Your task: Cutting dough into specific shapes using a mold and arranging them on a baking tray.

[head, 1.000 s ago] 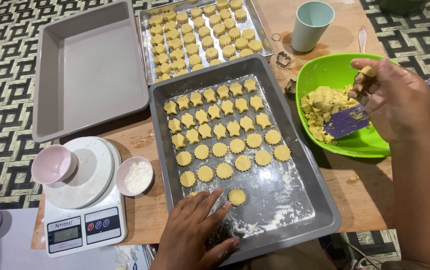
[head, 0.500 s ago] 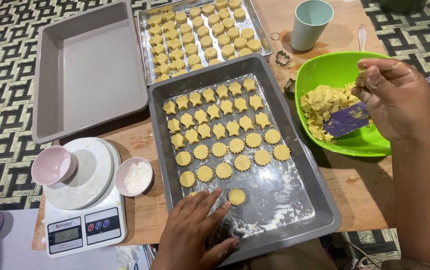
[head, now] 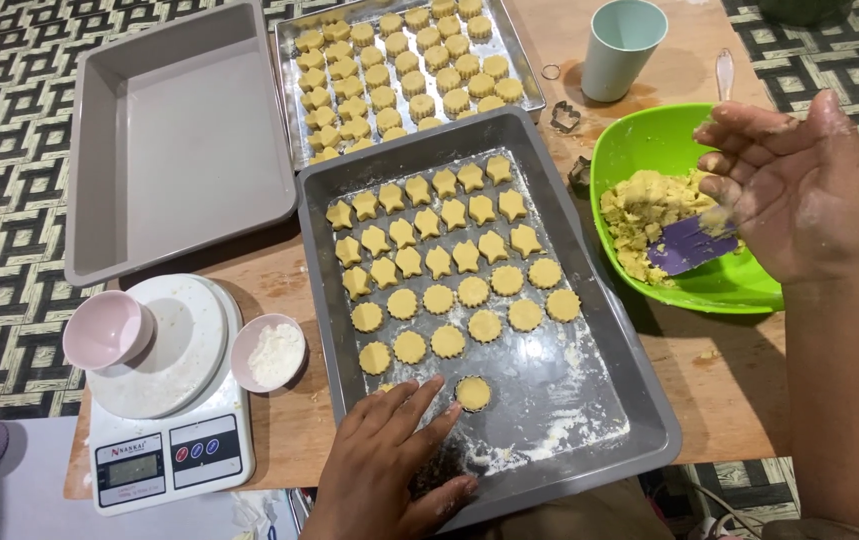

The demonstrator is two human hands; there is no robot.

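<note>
On baking tray (head: 639, 400) L hand (head: 389, 460) rests flat; R hand (head: 789, 190) over green bowl (head: 649, 140).

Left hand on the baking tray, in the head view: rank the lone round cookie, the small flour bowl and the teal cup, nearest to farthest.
From the left hand:
1. Lone round cookie, by its fingertips on the tray.
2. Small flour bowl, off the tray, beside the scale.
3. Teal cup, at the far edge.

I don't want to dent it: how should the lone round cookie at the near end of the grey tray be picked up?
Pinch the round cookie by its scalloped rim, coming from above on its right. It lies flat on the floured tray with bare space there, while the left hand crowds its left.
</note>
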